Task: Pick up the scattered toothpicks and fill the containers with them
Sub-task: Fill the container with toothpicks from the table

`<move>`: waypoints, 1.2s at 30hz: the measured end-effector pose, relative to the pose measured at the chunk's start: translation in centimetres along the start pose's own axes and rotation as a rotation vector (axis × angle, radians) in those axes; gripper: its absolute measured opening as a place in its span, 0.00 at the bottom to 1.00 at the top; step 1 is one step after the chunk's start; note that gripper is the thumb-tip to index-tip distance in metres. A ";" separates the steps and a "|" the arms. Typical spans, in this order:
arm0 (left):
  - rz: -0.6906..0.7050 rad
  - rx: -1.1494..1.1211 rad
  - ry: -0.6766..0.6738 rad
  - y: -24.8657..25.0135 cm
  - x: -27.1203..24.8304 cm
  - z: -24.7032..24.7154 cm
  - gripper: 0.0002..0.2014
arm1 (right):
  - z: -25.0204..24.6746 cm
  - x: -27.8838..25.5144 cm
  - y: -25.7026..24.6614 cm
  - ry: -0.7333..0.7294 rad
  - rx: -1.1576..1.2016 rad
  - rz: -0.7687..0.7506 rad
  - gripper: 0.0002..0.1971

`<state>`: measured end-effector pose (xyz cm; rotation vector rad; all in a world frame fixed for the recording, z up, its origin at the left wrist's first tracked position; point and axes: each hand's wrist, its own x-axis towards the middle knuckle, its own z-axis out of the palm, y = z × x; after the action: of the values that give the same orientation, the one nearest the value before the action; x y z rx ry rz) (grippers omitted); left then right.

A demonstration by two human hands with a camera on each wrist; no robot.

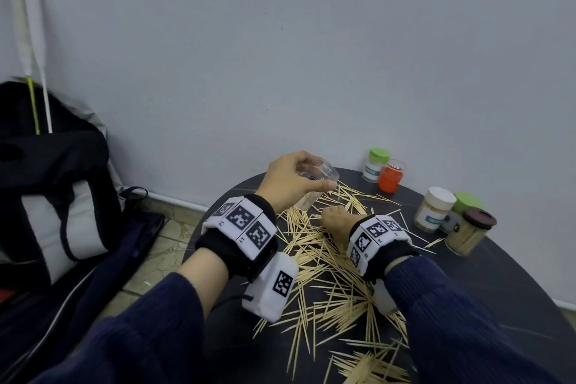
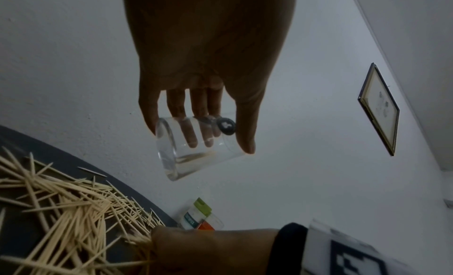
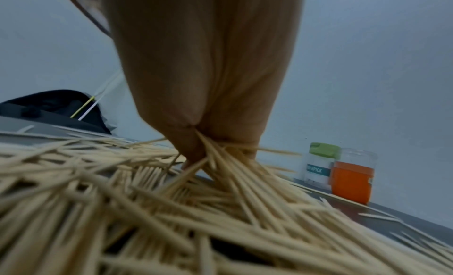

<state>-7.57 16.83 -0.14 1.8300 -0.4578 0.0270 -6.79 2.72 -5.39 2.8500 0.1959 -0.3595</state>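
The left hand holds a tilted clear jar, almost empty, at frame centre above the surface. The right hand pinches a bundle from the toothpicks just below. Splayed tips may catch the jar rim and spill.

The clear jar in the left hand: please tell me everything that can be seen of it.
The clear jar is a small cylinder, see-through like plastic or glass, with no lid on it. It carries a small dark round sticker near the rim. The left hand holds it above the table, tilted on its side, fingers on one side and thumb on the other. A few toothpicks lie inside it; otherwise it looks nearly empty. Only that hand touches it.
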 end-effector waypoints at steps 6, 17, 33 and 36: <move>0.004 0.005 -0.018 0.7 0.1 0.7 0.25 | -0.9 -0.8 0.8 0.033 0.355 0.068 0.18; 0.007 -0.045 -0.069 1.3 -0.2 2.2 0.24 | -0.7 -3.9 4.4 0.365 1.019 0.017 0.05; 0.042 0.043 -0.197 1.4 -1.2 4.1 0.24 | -2.5 -8.4 6.6 0.625 1.594 0.048 0.13; 0.035 0.069 -0.252 1.5 -1.5 4.3 0.22 | -3.1 -8.6 6.8 0.731 1.749 0.011 0.15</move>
<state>-10.35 12.90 -0.46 1.9015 -0.6721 -0.1676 -13.19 -3.77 1.34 4.4844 -0.1077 1.1709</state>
